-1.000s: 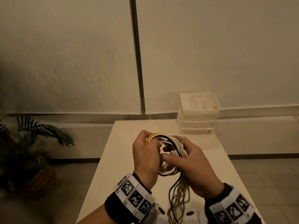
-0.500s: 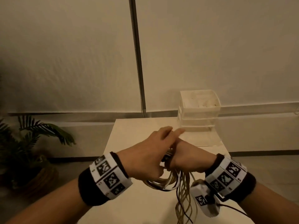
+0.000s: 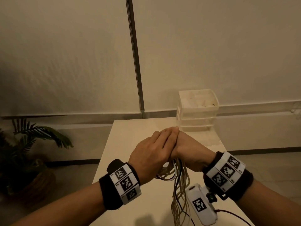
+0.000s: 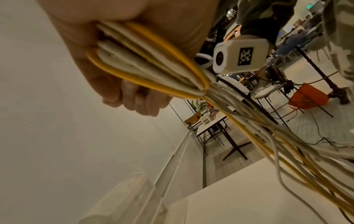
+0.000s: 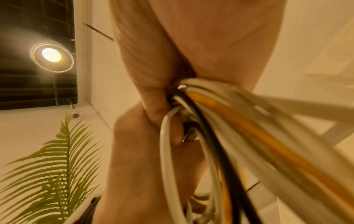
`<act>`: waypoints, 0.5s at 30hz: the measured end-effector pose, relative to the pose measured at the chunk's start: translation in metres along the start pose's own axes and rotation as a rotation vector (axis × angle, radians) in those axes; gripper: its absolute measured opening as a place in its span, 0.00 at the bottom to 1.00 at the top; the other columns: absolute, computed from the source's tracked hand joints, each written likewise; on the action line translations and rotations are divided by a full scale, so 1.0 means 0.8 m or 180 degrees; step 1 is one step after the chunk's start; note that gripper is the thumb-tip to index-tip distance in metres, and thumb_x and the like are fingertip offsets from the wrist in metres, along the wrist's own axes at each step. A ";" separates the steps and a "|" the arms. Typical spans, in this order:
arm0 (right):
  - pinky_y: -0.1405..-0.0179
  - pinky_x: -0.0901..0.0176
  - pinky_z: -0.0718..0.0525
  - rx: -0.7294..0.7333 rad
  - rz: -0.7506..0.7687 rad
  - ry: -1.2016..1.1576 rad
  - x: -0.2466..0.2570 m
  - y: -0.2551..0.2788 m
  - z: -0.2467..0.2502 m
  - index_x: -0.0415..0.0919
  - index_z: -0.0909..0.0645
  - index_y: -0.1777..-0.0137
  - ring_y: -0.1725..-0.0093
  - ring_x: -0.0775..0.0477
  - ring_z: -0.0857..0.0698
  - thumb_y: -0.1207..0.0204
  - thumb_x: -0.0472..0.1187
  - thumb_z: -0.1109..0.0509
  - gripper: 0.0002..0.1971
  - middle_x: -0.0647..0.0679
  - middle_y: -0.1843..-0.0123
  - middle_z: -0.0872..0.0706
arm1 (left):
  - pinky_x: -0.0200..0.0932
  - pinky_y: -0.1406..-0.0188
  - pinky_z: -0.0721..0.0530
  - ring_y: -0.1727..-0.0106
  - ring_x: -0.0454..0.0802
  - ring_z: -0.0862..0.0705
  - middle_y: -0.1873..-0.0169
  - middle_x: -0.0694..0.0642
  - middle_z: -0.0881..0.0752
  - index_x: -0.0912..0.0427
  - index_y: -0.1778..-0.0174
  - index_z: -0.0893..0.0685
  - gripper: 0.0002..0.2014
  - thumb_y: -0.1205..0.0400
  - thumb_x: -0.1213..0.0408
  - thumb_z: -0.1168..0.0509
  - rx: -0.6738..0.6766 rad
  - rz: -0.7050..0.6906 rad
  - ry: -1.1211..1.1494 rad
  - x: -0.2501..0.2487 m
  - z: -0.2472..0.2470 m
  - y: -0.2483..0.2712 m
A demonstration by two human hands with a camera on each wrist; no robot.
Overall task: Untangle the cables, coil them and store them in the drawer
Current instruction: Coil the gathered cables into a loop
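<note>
Head view: left hand [image 3: 151, 154] and right hand [image 3: 190, 154] fingers [image 4: 138, 104] curled round cable bundle [image 3: 177, 180]; loose ends trailing onto desk [image 3: 127, 144] risk retangling, slipping from grip.

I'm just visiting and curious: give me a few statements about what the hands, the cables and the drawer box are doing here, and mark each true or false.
1. Both hands hold one cable bundle above the table. True: the left hand and right hand meet over it.
2. The cables are all black. False: most are white, with a yellow cable and a black cable among them.
3. The drawer unit stands at the table's far end, right side. True.
4. The bundle already lies in a drawer. False: it hangs from the hands, loose ends trailing down.
5. A potted plant stands on the table. False: it stands on the floor to the left.
</note>
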State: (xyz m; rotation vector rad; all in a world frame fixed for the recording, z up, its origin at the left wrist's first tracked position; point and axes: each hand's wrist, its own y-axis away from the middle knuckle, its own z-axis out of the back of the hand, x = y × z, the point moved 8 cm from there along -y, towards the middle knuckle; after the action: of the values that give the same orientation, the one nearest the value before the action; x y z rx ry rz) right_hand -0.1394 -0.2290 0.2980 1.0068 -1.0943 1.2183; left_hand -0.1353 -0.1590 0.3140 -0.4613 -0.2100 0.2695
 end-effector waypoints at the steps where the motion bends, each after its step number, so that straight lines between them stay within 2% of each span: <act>1: 0.51 0.31 0.13 0.0013 -0.0063 -0.0048 -0.001 -0.001 -0.001 0.29 0.23 0.42 0.54 0.29 0.13 0.37 0.16 0.31 0.23 0.25 0.49 0.16 | 0.44 0.68 0.13 0.51 0.56 0.16 0.40 0.63 0.15 0.69 0.23 0.29 0.42 0.32 0.66 0.21 0.0008 0.0062 0.0010 0.002 -0.001 0.000; 4: 0.51 0.30 0.15 0.0118 -0.0296 -0.0308 -0.008 -0.004 -0.006 0.34 0.25 0.40 0.57 0.33 0.14 0.40 0.16 0.32 0.27 0.23 0.47 0.18 | 0.44 0.78 0.15 0.55 0.56 0.16 0.45 0.62 0.14 0.68 0.25 0.29 0.44 0.36 0.64 0.18 -0.0046 0.0196 0.0126 0.005 -0.003 0.001; 7: 0.53 0.26 0.16 0.0113 -0.0617 -0.0506 -0.023 -0.004 -0.006 0.51 0.34 0.31 0.59 0.29 0.15 0.45 0.17 0.31 0.44 0.22 0.41 0.20 | 0.40 0.80 0.19 0.62 0.52 0.19 0.54 0.58 0.15 0.68 0.25 0.28 0.41 0.34 0.64 0.20 -0.0092 0.0195 0.0165 0.006 -0.006 0.001; 9: 0.57 0.32 0.15 0.0240 -0.0677 -0.0594 -0.028 -0.003 -0.007 0.58 0.38 0.29 0.59 0.29 0.16 0.45 0.17 0.32 0.49 0.22 0.38 0.22 | 0.37 0.79 0.24 0.65 0.50 0.20 0.57 0.57 0.16 0.67 0.25 0.27 0.38 0.32 0.64 0.22 -0.0080 0.0224 0.0194 0.006 -0.008 0.004; 11: 0.57 0.38 0.14 0.0305 -0.0590 -0.1057 -0.023 -0.003 -0.004 0.57 0.37 0.27 0.49 0.30 0.16 0.44 0.20 0.34 0.46 0.29 0.33 0.23 | 0.38 0.79 0.20 0.66 0.50 0.18 0.53 0.57 0.16 0.64 0.26 0.27 0.35 0.29 0.64 0.24 -0.0033 0.0246 0.0318 0.012 -0.011 0.006; 13: 0.49 0.39 0.15 0.0220 -0.0538 -0.2062 -0.020 -0.004 0.001 0.50 0.31 0.27 0.35 0.31 0.20 0.44 0.23 0.40 0.42 0.34 0.28 0.25 | 0.43 0.81 0.18 0.69 0.51 0.19 0.53 0.57 0.17 0.60 0.32 0.26 0.28 0.27 0.64 0.25 0.0039 0.0265 0.0400 0.016 -0.018 0.010; 14: 0.46 0.39 0.16 0.0142 -0.0550 -0.2467 -0.021 -0.006 0.002 0.46 0.30 0.28 0.34 0.31 0.21 0.45 0.23 0.43 0.41 0.34 0.28 0.24 | 0.45 0.81 0.17 0.70 0.52 0.19 0.53 0.57 0.17 0.59 0.36 0.24 0.24 0.27 0.64 0.26 0.0052 0.0283 0.0407 0.018 -0.021 0.012; 15: 0.47 0.41 0.16 0.0054 -0.0619 -0.2651 -0.025 -0.007 0.002 0.42 0.29 0.30 0.38 0.32 0.20 0.46 0.22 0.46 0.40 0.33 0.30 0.23 | 0.47 0.81 0.17 0.69 0.52 0.19 0.53 0.57 0.18 0.59 0.40 0.23 0.20 0.26 0.64 0.26 0.0079 0.0303 0.0422 0.020 -0.024 0.012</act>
State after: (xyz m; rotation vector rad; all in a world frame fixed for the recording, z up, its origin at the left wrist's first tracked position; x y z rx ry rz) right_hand -0.1344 -0.2346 0.2788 1.6595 -1.5621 0.6369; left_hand -0.1174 -0.1536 0.2949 -0.4635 -0.0554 0.3332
